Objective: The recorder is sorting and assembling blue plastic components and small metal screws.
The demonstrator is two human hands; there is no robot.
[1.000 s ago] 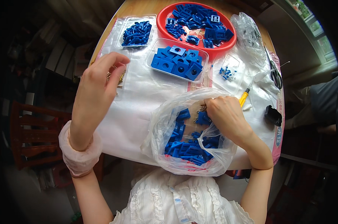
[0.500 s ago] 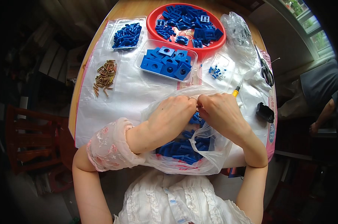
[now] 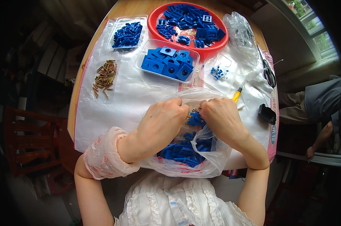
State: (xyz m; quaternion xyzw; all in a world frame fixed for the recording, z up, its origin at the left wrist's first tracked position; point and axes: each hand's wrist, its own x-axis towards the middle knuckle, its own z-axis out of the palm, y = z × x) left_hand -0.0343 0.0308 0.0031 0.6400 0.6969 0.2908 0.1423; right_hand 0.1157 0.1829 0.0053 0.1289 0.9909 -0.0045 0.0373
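My left hand (image 3: 163, 119) and my right hand (image 3: 222, 118) hover over the far part of an open clear plastic bag (image 3: 193, 171), a small gap between them. Both have curled fingers, with the fingertips turned down and hidden, so what they pinch cannot be made out. Between them, lower down, shows a blue plastic piece (image 3: 195, 119) with small brass-coloured and silvery metal bits around it. Many loose blue plastic parts (image 3: 187, 150) fill the near part of the bag.
Beyond the bag stand a clear tray of blue square plates (image 3: 155, 67), a red basin (image 3: 151, 28) of blue parts, and a tray of small blue pieces (image 3: 128, 34). Brass screws (image 3: 104, 77) lie left. Rightward are a yellow-handled screwdriver (image 3: 237, 95), scissors (image 3: 269, 73) and a black case (image 3: 267, 113).
My hands have moved apart and slightly nearer to me, the left one leftward. The blue piece and metal bits between them now show more. A person at the right has shifted.
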